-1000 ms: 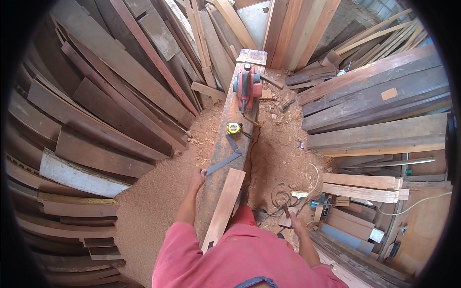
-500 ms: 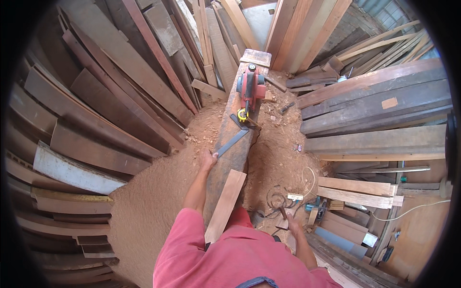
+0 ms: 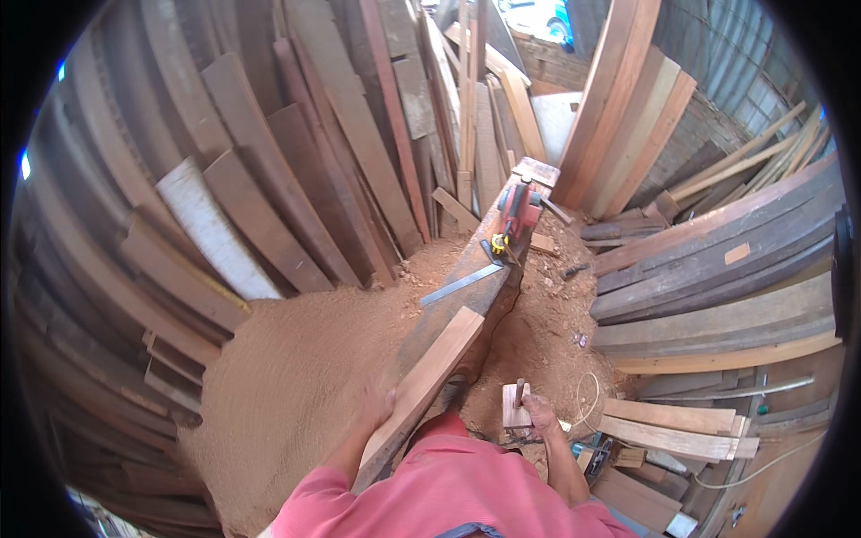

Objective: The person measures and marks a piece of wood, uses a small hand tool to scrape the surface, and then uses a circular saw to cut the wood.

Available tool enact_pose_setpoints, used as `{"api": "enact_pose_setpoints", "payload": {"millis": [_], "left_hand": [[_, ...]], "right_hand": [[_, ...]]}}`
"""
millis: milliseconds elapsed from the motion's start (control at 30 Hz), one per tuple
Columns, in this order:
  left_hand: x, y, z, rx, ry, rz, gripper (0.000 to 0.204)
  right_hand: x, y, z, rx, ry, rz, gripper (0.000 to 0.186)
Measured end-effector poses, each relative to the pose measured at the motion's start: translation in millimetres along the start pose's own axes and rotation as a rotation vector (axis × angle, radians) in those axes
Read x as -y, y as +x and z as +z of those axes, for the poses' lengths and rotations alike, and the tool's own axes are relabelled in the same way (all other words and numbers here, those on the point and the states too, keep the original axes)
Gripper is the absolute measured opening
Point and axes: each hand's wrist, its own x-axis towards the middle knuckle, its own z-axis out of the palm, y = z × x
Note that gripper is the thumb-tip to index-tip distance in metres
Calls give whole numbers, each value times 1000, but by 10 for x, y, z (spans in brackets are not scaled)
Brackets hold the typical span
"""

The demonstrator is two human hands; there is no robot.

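My left hand [image 3: 379,403], blurred, is at the left edge of a light board [image 3: 423,386] lying lengthwise on a worn beam bench [image 3: 420,327]; its grip is unclear. My right hand [image 3: 540,414] grips a wooden tool [image 3: 515,409], a pale block with a darker upright piece, beside the bench. Farther along the bench lie a metal square [image 3: 457,282], a yellow tape measure [image 3: 500,244] and a red electric planer [image 3: 518,213].
Planks [image 3: 332,117] lean all round, with stacked boards [image 3: 708,264] at right. Sawdust and shavings [image 3: 278,386] cover the floor. Cords [image 3: 587,403] and a teal power tool [image 3: 592,453] lie low at right.
My left hand has let go of the square and moved down to the light board. The right-hand tool has shifted left and up. The view has tilted, showing more wall.
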Motion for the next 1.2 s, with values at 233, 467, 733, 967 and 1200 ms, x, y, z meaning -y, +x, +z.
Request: {"api": "enact_pose_setpoints", "payload": {"millis": [233, 467, 733, 967, 1200], "left_hand": [[839, -2251, 309, -262, 321, -25, 99], [632, -2124, 357, -420, 296, -207, 99], [663, -2160, 259, -284, 315, -173, 103], [1121, -2318, 23, -132, 176, 54, 98], [721, -3186, 218, 222, -920, 215, 57]], "right_hand": [[-158, -336, 540, 287, 115, 184, 35], [-71, -680, 1487, 760, 308, 473, 61], [-220, -762, 2178, 852, 45, 343, 58], [-688, -1163, 2213, 554, 41, 285, 36], [-1561, -1817, 2006, 334, 31, 236, 32]]}}
